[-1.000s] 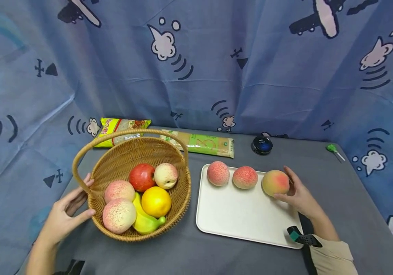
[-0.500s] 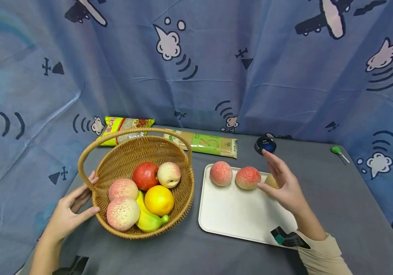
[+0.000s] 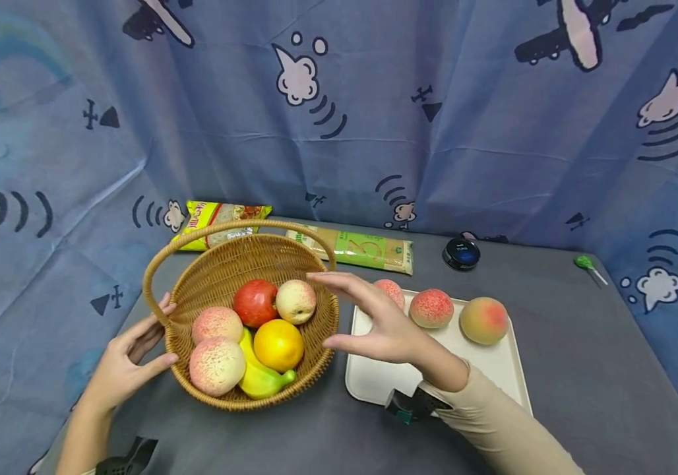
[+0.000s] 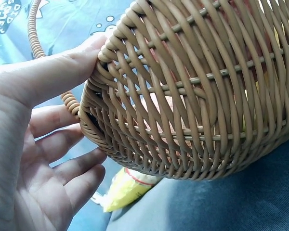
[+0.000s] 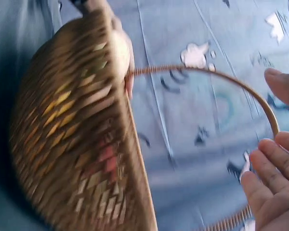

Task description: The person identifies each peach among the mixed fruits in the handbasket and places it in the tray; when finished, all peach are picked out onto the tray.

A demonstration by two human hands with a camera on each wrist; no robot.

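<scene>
Ahead-right of our wide right hand [image 3: 383, 326], black tin [image 3: 461, 254] looks labelled TUNA; our left hand [image 3: 121, 371], likewise spread, touches the basket [image 3: 238, 260].

At the far side, right of centre, the round black tin [image 3: 461, 253] bears pale capitals that look like TUNA. Left of it, the long green-banded packet [image 3: 374, 250] shows a large curved mark, perhaps a 3, beside tiny illegible print. Characters on the yellow packet [image 3: 233, 213], far left, are too blurred to read.
</scene>
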